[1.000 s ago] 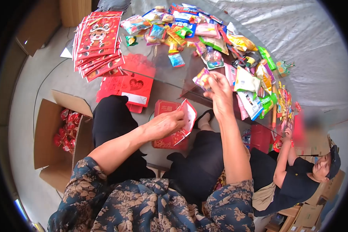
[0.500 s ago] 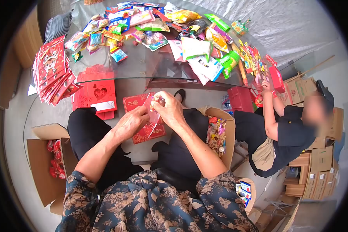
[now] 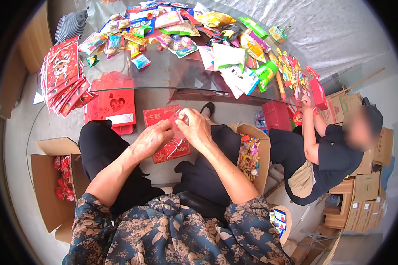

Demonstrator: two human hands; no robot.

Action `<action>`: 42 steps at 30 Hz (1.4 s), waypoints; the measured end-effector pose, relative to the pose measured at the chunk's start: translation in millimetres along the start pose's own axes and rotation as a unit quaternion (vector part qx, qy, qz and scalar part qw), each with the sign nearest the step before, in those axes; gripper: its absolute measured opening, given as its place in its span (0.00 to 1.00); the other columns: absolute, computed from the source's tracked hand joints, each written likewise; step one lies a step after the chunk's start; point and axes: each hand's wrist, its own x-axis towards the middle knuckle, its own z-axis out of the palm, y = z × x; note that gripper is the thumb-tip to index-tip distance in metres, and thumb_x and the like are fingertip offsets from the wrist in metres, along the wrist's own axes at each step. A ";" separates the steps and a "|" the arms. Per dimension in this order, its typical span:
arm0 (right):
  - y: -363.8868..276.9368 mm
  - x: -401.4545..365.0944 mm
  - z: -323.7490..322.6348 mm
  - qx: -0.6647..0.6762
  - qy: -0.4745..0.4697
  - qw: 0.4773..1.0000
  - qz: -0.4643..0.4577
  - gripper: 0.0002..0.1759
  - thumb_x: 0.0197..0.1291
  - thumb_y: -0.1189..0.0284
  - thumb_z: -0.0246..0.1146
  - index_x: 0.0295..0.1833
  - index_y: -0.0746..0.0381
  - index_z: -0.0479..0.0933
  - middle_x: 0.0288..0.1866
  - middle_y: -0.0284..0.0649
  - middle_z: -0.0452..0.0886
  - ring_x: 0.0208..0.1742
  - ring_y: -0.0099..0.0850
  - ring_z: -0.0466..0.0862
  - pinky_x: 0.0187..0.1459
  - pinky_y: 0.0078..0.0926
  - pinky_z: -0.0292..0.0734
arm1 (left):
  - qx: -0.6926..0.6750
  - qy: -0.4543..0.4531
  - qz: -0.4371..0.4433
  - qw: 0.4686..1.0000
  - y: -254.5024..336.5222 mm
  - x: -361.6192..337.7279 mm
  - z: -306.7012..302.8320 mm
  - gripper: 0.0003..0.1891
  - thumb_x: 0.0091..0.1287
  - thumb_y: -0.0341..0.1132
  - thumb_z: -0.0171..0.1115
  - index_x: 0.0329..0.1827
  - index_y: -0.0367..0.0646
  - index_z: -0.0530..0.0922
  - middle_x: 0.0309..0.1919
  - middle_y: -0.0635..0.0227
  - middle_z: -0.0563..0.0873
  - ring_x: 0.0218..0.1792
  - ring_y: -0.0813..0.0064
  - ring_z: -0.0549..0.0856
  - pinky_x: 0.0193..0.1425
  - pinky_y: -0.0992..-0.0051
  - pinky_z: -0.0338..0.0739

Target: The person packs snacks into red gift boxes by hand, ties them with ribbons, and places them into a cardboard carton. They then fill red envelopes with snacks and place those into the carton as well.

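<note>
Over my lap, my left hand [image 3: 154,138] is closed in a pinch on a small clear plastic bag [image 3: 177,134] with red print. Close beside it, my right hand [image 3: 193,127] has its fingers curled together at the bag's upper edge. Whether anything else lies between those fingers is hidden. Below both hands is a flat red box [image 3: 157,115] with gold print. By my right thigh stands a cardboard box of wrapped candies [image 3: 248,154].
Snack packets [image 3: 181,28] cover the glass table [image 3: 157,79]. Red printed bags [image 3: 62,73] lie at its left edge, above red gift boxes [image 3: 112,106]. A cardboard box [image 3: 53,190] holds red packets. To the right, a co-worker [image 3: 327,150] reaches toward the table.
My right hand's fingers have shifted slightly and curled closer at the bag's top edge. The left hand keeps its pinch. The view has moved slightly.
</note>
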 end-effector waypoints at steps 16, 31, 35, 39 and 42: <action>-4.4 -6.0 -9.2 0.018 0.047 0.997 -0.051 0.10 0.62 0.70 0.61 0.48 0.59 0.74 0.45 0.45 0.79 0.43 0.48 0.83 0.41 0.43 0.78 | -0.032 0.023 -0.008 0.999 1.0 3.0 0.1 0.05 0.56 0.22 0.63 0.34 0.36 0.76 0.35 0.59 0.75 0.36 0.59 0.79 0.38 0.65 0.76; 2.2 22.5 -27.9 0.048 0.033 0.995 -0.082 0.12 0.59 0.78 0.62 0.49 0.65 0.78 0.44 0.45 0.82 0.41 0.37 0.85 0.44 0.32 0.78 | 0.043 0.008 -0.059 0.997 -3.3 -8.2 4.7 0.07 0.55 0.27 0.58 0.36 0.37 0.78 0.41 0.56 0.74 0.49 0.56 0.78 0.53 0.63 0.75; -0.6 29.5 -30.4 0.032 0.007 0.997 -0.065 0.12 0.60 0.77 0.61 0.49 0.66 0.78 0.43 0.44 0.82 0.41 0.36 0.84 0.46 0.31 0.77 | 0.058 0.016 -0.072 0.996 -1.8 -7.9 1.3 0.10 0.52 0.27 0.61 0.39 0.39 0.79 0.40 0.58 0.74 0.47 0.58 0.77 0.50 0.63 0.75; -1.6 48.9 -35.3 0.012 -0.005 0.996 -0.093 0.12 0.58 0.79 0.62 0.49 0.66 0.78 0.43 0.42 0.82 0.40 0.31 0.84 0.44 0.28 0.77 | 0.062 -0.006 -0.092 0.994 -3.1 -6.1 3.6 0.11 0.53 0.28 0.62 0.40 0.39 0.80 0.40 0.59 0.74 0.47 0.60 0.78 0.50 0.64 0.77; -2.9 75.7 -44.1 -0.022 -0.010 0.992 -0.120 0.12 0.58 0.79 0.62 0.49 0.66 0.78 0.43 0.42 0.82 0.42 0.29 0.84 0.44 0.26 0.77 | 0.075 -0.004 -0.086 0.994 -3.0 -4.9 2.6 0.11 0.56 0.29 0.59 0.41 0.37 0.81 0.42 0.56 0.79 0.47 0.59 0.82 0.48 0.64 0.80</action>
